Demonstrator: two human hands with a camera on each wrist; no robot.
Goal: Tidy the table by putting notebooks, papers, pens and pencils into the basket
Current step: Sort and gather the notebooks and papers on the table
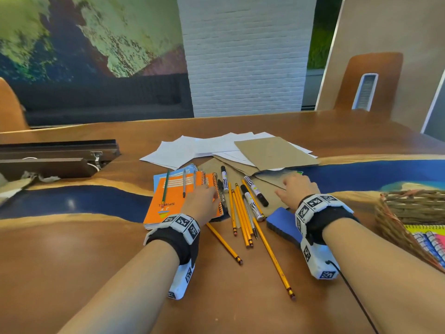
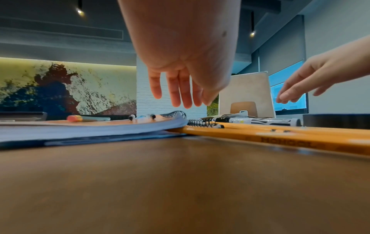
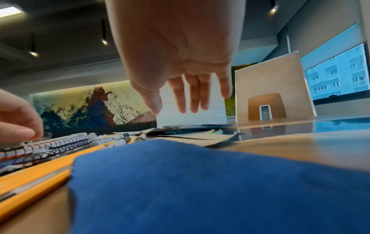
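Your left hand point(image 1: 201, 203) hovers with fingers straight and loosely spread over the near right corner of the orange spiral notebook point(image 1: 173, 201), and from the left wrist view it seems just clear of the cover, though I cannot be sure. Your right hand point(image 1: 297, 189) reaches, fingers spread and holding nothing, over the brown papers point(image 1: 274, 153) beyond the blue eraser block point(image 1: 283, 224). Yellow pencils point(image 1: 240, 213) and markers point(image 1: 255, 191) lie between your hands; the wicker basket point(image 1: 397, 213) sits far right, already holding notebooks.

Soft indoor light; wrist views blurred near, edges warped.
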